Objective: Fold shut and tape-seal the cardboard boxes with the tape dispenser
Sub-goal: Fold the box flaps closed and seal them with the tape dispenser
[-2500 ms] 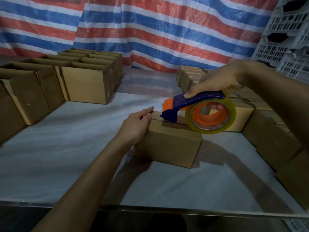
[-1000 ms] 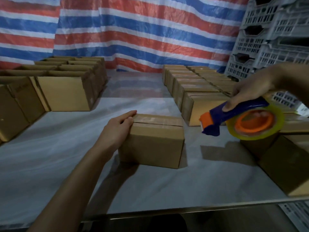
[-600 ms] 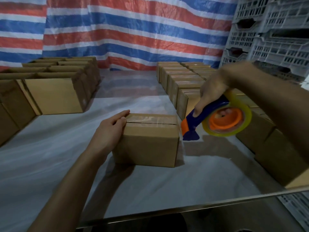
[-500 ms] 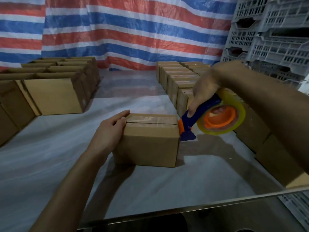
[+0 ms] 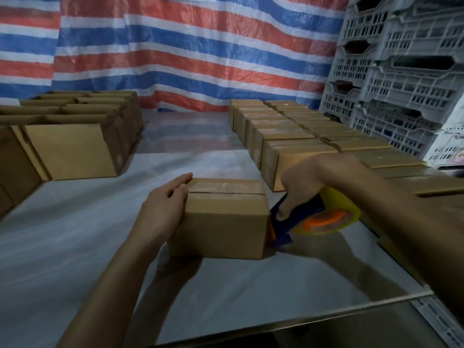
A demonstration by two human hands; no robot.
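In the head view the left grip lies unclenched against the left end of the box on the desk, apparently bracing it, while the right grip clenches the tape dispenser, its nose touching the box's right side, likely finishing the strip.
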